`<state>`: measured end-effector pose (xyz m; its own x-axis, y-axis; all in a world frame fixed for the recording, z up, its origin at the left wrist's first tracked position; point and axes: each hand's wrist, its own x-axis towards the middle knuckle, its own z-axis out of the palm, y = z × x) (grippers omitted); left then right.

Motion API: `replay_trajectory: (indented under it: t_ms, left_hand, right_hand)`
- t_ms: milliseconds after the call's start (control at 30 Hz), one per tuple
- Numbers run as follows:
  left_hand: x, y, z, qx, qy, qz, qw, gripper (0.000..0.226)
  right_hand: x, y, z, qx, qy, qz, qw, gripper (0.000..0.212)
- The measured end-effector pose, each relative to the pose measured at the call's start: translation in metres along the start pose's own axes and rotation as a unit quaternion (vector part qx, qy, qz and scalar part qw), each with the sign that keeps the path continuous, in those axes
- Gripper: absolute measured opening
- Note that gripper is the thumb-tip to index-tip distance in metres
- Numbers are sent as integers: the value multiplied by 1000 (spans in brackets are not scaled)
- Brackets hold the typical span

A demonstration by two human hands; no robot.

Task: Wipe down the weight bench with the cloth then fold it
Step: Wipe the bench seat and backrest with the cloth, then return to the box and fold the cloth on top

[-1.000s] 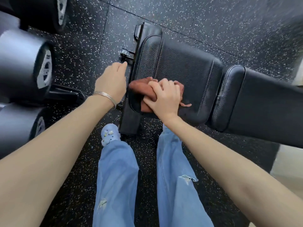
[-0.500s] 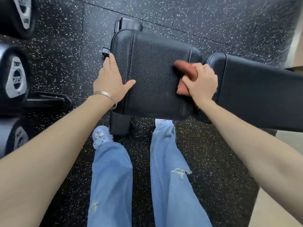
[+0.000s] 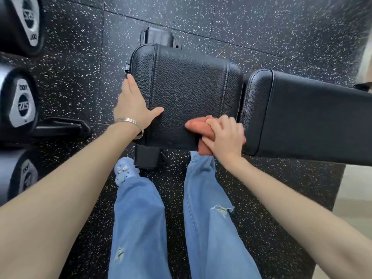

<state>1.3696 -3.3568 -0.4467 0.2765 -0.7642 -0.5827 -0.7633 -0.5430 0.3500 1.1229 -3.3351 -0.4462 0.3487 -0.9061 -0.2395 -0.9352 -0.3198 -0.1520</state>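
In the head view, the weight bench (image 3: 261,109) ran across the frame above the person's legs, with its seat pad (image 3: 187,87) on the left and the longer back pad (image 3: 312,117) on the right. The cloth (image 3: 195,125), a rust-coloured wad, sat on the near right corner of the seat pad, just beside the gap between the pads. The right hand (image 3: 225,135) had its fingers curled round the cloth and pressed it onto the leather. The left hand (image 3: 133,105) lay flat with straight fingers along the pad's left edge, thumb spread onto the top, gripping nothing; a bracelet (image 3: 130,123) circled that wrist. Dumbbells (image 3: 22,103) were racked at the far left over the speckled floor (image 3: 251,27).

The cloth looked soft, light and limp, so it would likely bunch rather than keep a shape. For folding, it probably wants spreading flat and taking by two corners. The grained pad seemed firm and padded, offering a steady surface
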Motion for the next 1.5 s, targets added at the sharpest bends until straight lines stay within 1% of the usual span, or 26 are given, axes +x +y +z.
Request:
replay_trajectory:
  t_ms: [67, 167, 200, 267, 333, 400, 467, 567, 633, 700, 767, 867, 933, 1000, 1067, 1133, 1267, 1433, 1500]
  left_hand:
    - [-1, -1, 0, 0, -8, 3, 1000, 114]
    - [0, -5, -1, -3, -11, 14, 1000, 114]
    - [0, -7, -2, -7, -13, 19, 1000, 113]
    - [0, -13, -3, -12, -17, 28, 999, 113]
    - [-1, -18, -3, -11, -23, 38, 999, 113]
    - [-1, -27, -3, -17, -34, 45, 998, 113]
    - [-1, -38, -3, -26, -47, 47, 997, 114]
    - [-5, -52, -4, -27, -75, 46, 996, 116]
    - [-12, -59, -7, -13, -101, 51, 993, 117]
    - [-20, -64, -13, 8, -131, 66, 989, 116]
    - [-29, -69, -20, 57, -146, 78, 985, 114]
    - [-40, -70, -35, 124, -144, 87, 978, 108]
    - [-50, -67, -47, 144, -156, 88, 973, 102]
    - [-63, -62, -64, 164, -162, 100, 968, 96]
    - [-79, -54, -85, 177, -157, 122, 964, 89]
    - [-96, -44, -111, 192, -141, 154, 959, 81]
    - [-132, -17, -168, 272, -68, 214, 936, 62]
    - [-173, 21, -241, 308, 12, 235, 922, 58]
    - [-191, 35, -268, 311, 36, 239, 919, 57]
  right_hand:
    - [42, 3, -10, -17, 12, 9, 1000, 39]
    - [133, 3, -26, -1, 56, 121, 991, 41]
    - [160, 0, -30, 14, 53, 152, 987, 42]
    - [199, -9, -35, 29, 14, 196, 980, 45]
    - [208, -20, -32, 17, -2, 216, 976, 46]
    - [193, -33, -28, -1, 31, 214, 976, 46]
    - [164, -48, -19, -7, 71, 183, 981, 45]
    - [105, -76, -4, -24, 73, 96, 992, 46]
    - [64, -95, 5, -5, 70, 74, 995, 43]
    - [21, -112, 13, -4, 48, 60, 997, 42]
    - [-10, -124, 18, -14, 15, 39, 999, 41]
    - [-15, -128, 11, -11, -80, 36, 996, 39]
    - [-7, -126, -6, -11, -147, 23, 989, 42]
    - [-5, -125, -30, -26, -168, -5, 985, 42]
    - [-10, -126, -61, -25, -155, -11, 987, 37]
    - [-14, -127, -95, -21, -145, 4, 989, 35]
    - [-14, -130, -169, -39, -111, 10, 993, 37]
    - [-13, -139, -267, -47, -66, 23, 996, 49]
    - [-13, -145, -305, -54, -57, 25, 997, 50]
